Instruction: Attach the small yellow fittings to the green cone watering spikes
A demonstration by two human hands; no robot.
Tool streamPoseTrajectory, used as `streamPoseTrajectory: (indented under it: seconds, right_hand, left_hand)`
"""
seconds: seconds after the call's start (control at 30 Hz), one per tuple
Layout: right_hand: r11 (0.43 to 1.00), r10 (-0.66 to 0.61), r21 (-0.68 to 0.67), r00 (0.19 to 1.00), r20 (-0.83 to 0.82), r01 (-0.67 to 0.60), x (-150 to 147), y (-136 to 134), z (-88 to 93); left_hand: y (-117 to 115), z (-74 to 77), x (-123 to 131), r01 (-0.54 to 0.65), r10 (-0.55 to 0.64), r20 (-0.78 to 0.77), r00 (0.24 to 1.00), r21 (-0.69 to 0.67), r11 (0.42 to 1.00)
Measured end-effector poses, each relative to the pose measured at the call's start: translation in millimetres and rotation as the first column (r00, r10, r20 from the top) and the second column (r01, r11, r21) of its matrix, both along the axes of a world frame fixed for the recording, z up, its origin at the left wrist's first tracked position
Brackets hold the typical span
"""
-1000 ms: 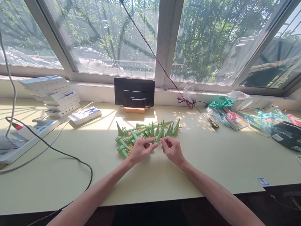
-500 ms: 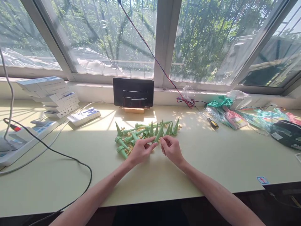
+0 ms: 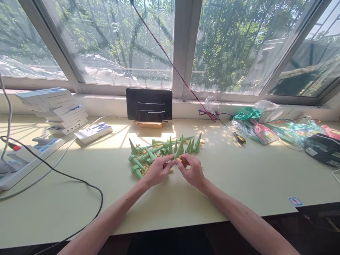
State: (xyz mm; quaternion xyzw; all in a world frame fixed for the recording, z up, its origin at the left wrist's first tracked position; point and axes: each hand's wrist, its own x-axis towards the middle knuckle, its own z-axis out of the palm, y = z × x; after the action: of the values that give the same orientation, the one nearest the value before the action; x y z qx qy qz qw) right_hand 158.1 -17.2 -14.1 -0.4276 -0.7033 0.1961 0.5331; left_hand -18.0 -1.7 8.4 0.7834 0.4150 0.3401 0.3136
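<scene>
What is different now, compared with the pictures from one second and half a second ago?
The right hand moved a little to the left, so its fingertips now meet those of the left hand at the base of the upright green spike. Both hands kept their grip there throughout. The pile of spikes, the desk and the tablet stayed as they were.

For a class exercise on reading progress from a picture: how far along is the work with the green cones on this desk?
Done, it seems: the upright cones stand in a row at the back of the pile. In hand: the held cone, pinched between the left hand and right hand. Left, probably: the lying cones, flat on the desk at the pile's left side.
</scene>
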Motion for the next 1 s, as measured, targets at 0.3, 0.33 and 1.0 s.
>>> streamPoseTrajectory:
  seconds: [0.3, 0.33, 1.0]
  right_hand:
    - [0.999, 0.002, 0.047, 0.999, 0.050, -0.004, 0.6, 1.1, -2.6]
    - [0.999, 0.002, 0.045, 0.999, 0.053, -0.005, 0.9, 1.5, -3.0]
    - [0.907, -0.214, 0.416, 0.927, 0.309, 0.071, -5.3, 3.4, -3.6]
  left_hand:
    - [0.4, 1.1, -1.9, 0.068, -0.068, -0.028, 0.997, 0.014, 0.998]
    - [0.3, 2.1, -1.9, 0.074, -0.073, -0.032, 0.997, 0.018, 0.997]
    - [4.4, -3.2, -4.2, 0.054, -0.044, 0.065, 0.997, -0.159, 0.986]
